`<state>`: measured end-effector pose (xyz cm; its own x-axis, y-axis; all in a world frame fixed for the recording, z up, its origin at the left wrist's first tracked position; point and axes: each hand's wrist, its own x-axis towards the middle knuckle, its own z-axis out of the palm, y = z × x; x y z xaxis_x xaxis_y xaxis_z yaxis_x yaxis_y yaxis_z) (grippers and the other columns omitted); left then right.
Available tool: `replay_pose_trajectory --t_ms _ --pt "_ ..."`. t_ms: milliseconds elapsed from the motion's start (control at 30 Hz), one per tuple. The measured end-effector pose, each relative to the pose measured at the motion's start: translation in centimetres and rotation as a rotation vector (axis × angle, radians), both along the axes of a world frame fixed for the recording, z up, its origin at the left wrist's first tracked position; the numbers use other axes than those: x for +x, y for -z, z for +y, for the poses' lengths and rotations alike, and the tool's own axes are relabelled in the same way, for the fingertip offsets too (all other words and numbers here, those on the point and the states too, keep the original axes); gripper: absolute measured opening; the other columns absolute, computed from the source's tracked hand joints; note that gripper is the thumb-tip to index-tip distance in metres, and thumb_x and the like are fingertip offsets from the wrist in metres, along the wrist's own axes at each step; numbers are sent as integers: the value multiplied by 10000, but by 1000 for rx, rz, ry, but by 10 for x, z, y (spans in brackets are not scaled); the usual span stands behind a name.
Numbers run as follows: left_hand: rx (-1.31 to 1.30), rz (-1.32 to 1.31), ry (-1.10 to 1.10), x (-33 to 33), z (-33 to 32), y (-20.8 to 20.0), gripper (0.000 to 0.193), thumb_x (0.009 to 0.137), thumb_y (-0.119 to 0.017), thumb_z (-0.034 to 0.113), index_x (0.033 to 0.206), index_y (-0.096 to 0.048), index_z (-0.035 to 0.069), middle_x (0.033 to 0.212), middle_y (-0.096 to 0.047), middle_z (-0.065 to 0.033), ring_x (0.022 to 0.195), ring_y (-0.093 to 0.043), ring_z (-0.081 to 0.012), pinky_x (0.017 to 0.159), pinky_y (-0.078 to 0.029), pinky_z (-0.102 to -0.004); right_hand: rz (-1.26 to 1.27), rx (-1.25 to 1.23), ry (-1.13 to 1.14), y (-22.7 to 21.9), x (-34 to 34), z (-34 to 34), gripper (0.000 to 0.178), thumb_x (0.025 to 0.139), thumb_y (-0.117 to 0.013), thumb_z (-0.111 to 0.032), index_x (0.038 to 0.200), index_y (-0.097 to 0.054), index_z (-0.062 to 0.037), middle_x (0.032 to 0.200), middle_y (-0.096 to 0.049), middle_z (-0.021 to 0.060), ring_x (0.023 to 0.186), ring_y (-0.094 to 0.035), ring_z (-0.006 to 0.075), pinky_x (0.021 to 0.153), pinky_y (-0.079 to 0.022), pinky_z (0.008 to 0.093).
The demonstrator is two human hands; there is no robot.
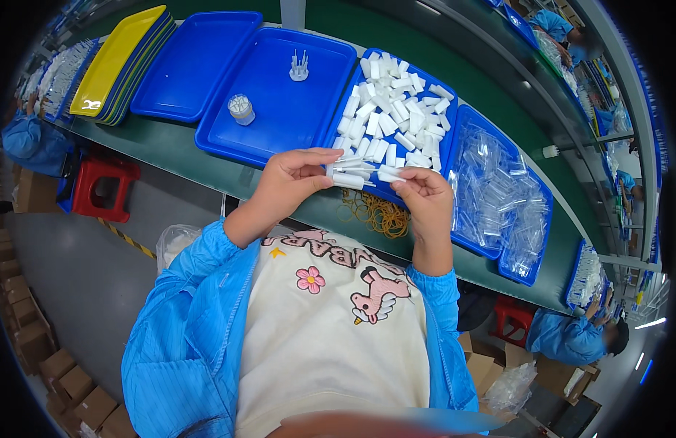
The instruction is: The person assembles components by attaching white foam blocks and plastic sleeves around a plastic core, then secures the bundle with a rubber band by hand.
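My left hand (290, 181) grips the base of a white plastic piece with several thin prongs (358, 166), held sideways with the prongs toward the right. A white cylinder (348, 181) sits on the prong nearest me. Between the thumb and fingers of my right hand (428, 197) is another white cylinder (389, 174), at the prong tips; whether a prong is inside it I cannot tell. Just beyond my hands, many loose white cylinders (385, 120) lie heaped in a blue tray. Yellow-brown rubber bands (378, 212) lie on the table below my hands.
To the left, a blue tray (308, 102) holds an upright pronged piece (299, 67) and a filled round one (241, 109). Beyond are another blue tray (192, 66) and stacked trays, yellow on top (119, 62). Clear plastic tubes (491, 190) fill trays at right. Co-workers sit at both ends.
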<state>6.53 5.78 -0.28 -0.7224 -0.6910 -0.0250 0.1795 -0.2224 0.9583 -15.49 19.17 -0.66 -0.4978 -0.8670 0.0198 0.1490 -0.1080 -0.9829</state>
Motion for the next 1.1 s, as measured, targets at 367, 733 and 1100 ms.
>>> replay_pose_trajectory --t_ms 367,733,1100 --pt "-156 -96 149 -5 6 0 383 806 -628 -146 1159 -651 0 1325 -560 -181 1089 -626 -211 935 -526 -315 460 72 -171 -13 34 -10 228 771 -762 -47 992 -712 -20 987 -701 98 829 -638 148 715 -507 278" --pt "131 -18 2 7 -4 -17 298 878 -578 -75 1158 -567 25 1387 -504 -175 1116 -612 -213 904 -523 -304 1342 232 91 -15 -8 -31 280 738 -757 -119 999 -686 -44 948 -684 121 907 -582 320 801 -447 426" --pt "41 113 15 11 -5 -4 221 877 -585 -76 1072 -621 21 1363 -521 -179 1134 -600 -220 907 -526 -313 1372 121 249 -3 -4 -42 226 715 -720 -11 918 -637 -66 951 -654 92 919 -582 290 775 -423 415"
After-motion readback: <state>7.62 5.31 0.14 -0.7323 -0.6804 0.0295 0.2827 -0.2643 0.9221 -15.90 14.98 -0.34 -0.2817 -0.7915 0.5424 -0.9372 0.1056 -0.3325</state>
